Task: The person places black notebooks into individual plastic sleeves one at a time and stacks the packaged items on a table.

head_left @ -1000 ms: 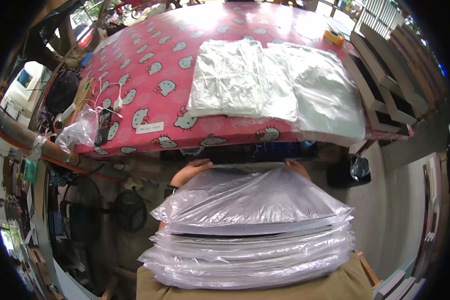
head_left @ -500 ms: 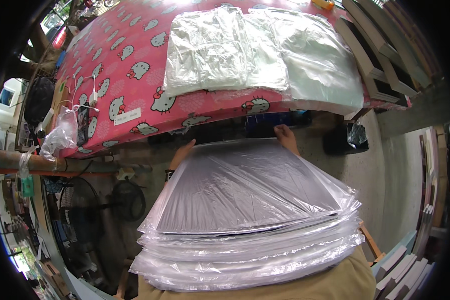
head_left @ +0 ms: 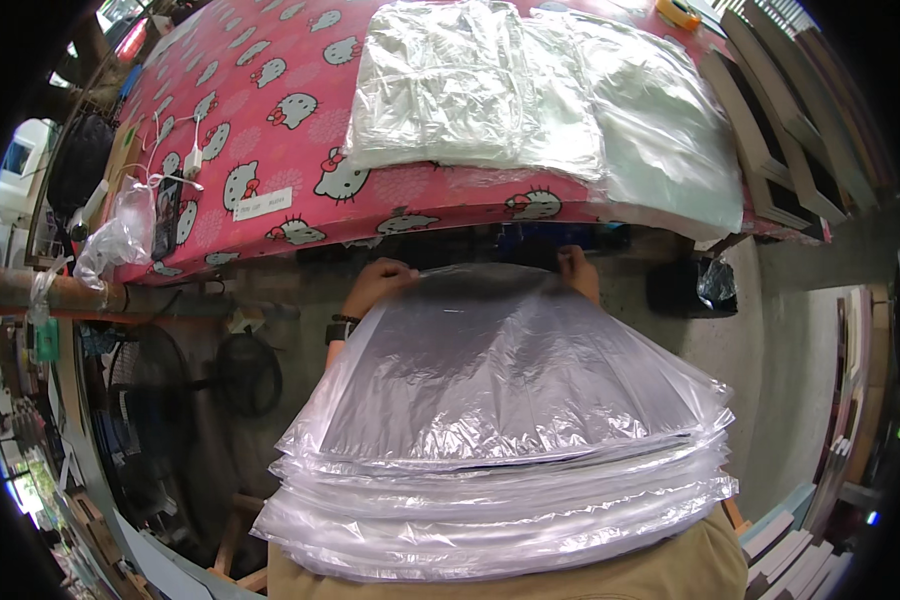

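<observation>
A stack of clear plastic bags [head_left: 500,545] lies across my lap, on khaki cloth. On top is a wide clear plastic bag [head_left: 510,385] with a dark flat panel or sheet inside, its film wrinkled and shiny. At the bag's far left corner, my left hand [head_left: 378,285] is closed in a pinch on the film, a dark band and watch at its wrist. My right hand [head_left: 578,275] is closed at the far right corner, its fingertips drawn together at the film. The far edge between both hands looks slightly bowed upward.
Ahead stands a table with a pink patterned cloth [head_left: 290,165], bearing folded clear plastic bags [head_left: 440,90]. Stacked boards [head_left: 770,130] occupy its right end. A black bin [head_left: 690,285] sits below, a fan [head_left: 250,375] at the left, and more boards [head_left: 785,550] near right.
My left hand has come in over the bag's far left corner and shows more fully. The bag's film has slackened and creased, and the view has shifted slightly.
</observation>
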Action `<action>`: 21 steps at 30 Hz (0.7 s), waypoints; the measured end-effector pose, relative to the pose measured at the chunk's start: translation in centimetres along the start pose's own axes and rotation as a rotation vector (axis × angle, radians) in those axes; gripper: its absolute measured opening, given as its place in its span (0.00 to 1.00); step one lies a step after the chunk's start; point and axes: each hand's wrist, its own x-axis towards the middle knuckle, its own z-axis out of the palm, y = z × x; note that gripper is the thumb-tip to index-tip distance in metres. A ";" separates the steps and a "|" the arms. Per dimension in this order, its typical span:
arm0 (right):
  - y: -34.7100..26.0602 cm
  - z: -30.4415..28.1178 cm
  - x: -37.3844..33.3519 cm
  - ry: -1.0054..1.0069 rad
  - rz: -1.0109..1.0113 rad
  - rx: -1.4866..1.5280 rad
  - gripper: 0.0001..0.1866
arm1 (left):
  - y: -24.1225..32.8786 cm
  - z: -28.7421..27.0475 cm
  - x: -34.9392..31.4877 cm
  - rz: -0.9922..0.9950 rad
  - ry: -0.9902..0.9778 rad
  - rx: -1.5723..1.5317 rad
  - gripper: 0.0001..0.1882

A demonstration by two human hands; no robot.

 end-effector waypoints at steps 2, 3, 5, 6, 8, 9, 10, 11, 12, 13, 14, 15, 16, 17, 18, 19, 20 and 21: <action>0.2 0.2 -0.1 -0.002 0.017 0.006 0.09 | 2.0 0.4 0.2 -0.008 -0.083 0.043 0.18; 0.0 0.2 0.0 -0.009 0.008 0.001 0.09 | 1.6 0.0 0.4 -0.093 -0.062 -0.083 0.19; -0.2 0.4 0.3 -0.025 -0.015 -0.015 0.09 | -1.1 -0.8 1.0 -0.255 -0.016 -0.345 0.20; 0.2 0.2 0.0 -0.011 -0.001 -0.030 0.09 | -2.1 -0.4 2.2 -0.205 0.041 -0.145 0.20; -0.1 0.5 0.3 -0.030 -0.037 -0.055 0.09 | -4.3 -0.1 2.2 -0.103 0.229 0.234 0.21; 0.4 0.6 0.3 -0.024 -0.028 -0.077 0.09 | -4.1 0.5 2.5 -0.098 0.268 0.235 0.21; 0.7 0.7 0.4 -0.015 -0.022 -0.097 0.08 | -3.2 1.2 2.7 -0.089 0.310 0.237 0.21; 1.0 0.7 0.5 -0.007 -0.020 -0.117 0.08 | -2.4 1.7 2.8 -0.079 0.354 0.238 0.21; 1.0 0.8 0.7 -0.039 0.013 -0.162 0.08 | -2.2 1.9 2.7 -0.075 0.382 0.334 0.20; 1.0 0.8 0.7 -0.069 0.044 -0.208 0.08 | -2.0 2.0 2.4 -0.070 0.411 0.430 0.19; 1.0 0.7 1.3 -0.086 0.076 -0.253 0.08 | -1.7 1.9 2.8 -0.053 0.438 0.526 0.18; 1.2 0.1 1.1 -0.043 -0.067 -0.191 0.09 | -1.5 1.8 2.4 -0.022 0.479 0.590 0.16; 1.6 -0.8 0.3 0.001 -0.211 -0.130 0.11 | -1.4 1.7 1.4 0.010 0.521 0.653 0.15; 1.9 -2.5 -0.3 -0.106 -0.156 0.101 0.14 | -1.2 0.5 0.2 0.083 0.501 0.582 0.18; 1.8 -4.9 -1.1 -0.201 -0.097 0.334 0.17 | 0.5 -1.1 -1.2 0.216 0.452 0.409 0.20; -4.2 -10.1 -2.1 -0.363 0.021 0.577 0.23 | 3.7 -2.8 -3.9 0.185 0.316 -0.155 0.26; -6.5 -14.8 -3.1 -0.507 -0.134 0.777 0.29 | 10.0 -4.0 -7.3 0.180 0.246 -0.452 0.35; -9.7 -18.4 -5.5 -0.547 0.008 1.184 0.36 | 13.5 -5.6 -10.4 0.268 0.220 -0.821 0.42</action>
